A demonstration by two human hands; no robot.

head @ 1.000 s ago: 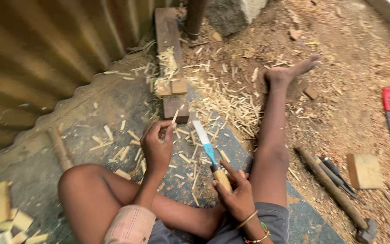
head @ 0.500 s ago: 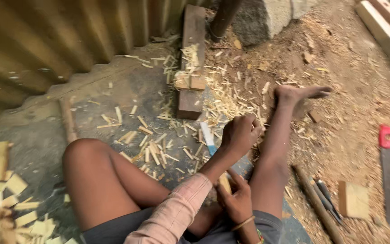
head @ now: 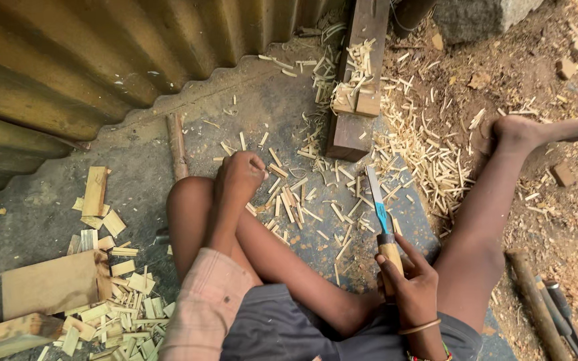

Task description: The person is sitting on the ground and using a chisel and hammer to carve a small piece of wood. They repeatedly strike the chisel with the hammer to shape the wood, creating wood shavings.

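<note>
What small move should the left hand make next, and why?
Probably the left hand should close on one of the small wood sticks and bring it toward the chisel. The hand is down among the sticks scattered on the ground, fingers curled; whether it grips one already is hidden. The right hand holds the chisel by its wooden handle, blade pointing away, with nothing against it.

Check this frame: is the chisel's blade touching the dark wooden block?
No. The right hand holds the chisel with its blade tip short of the dark wooden block, over scattered splinters.
</note>
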